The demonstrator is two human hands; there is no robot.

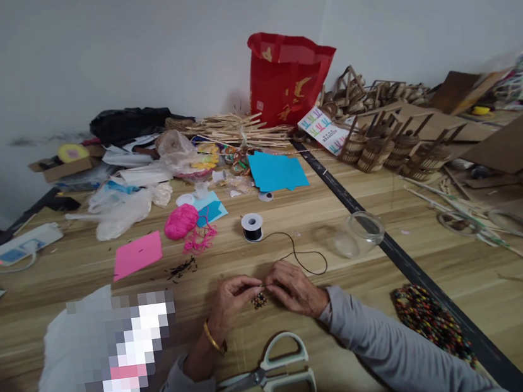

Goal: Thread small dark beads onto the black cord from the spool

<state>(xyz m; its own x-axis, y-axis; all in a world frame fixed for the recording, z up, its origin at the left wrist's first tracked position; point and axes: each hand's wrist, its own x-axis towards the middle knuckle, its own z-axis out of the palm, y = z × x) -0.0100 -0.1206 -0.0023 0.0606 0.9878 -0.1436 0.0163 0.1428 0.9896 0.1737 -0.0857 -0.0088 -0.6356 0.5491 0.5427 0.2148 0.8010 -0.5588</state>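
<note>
My left hand [231, 299], with a gold bangle at the wrist, and my right hand [294, 286] meet at the middle of the table. Both pinch a thin dark cord between their fingertips. Just below the fingertips hangs or lies a small cluster of multicoloured beads [259, 300]; whether it touches the table is hard to tell. Behind the hands stands a white spool of black cord [253, 227], its loose end [316, 272] looping to the right. White-handled scissors [285, 371] lie in front of the hands. Strands of coloured beads [432, 321] rest beside my right forearm.
A clear glass jar [364, 234] lies right of the cord. Pink yarn [182, 222], pink paper [138, 255] and short black pieces [182, 268] are on the left. Farther back are blue sheets [278, 171], a red bag [288, 78] and small wooden buckets [373, 152].
</note>
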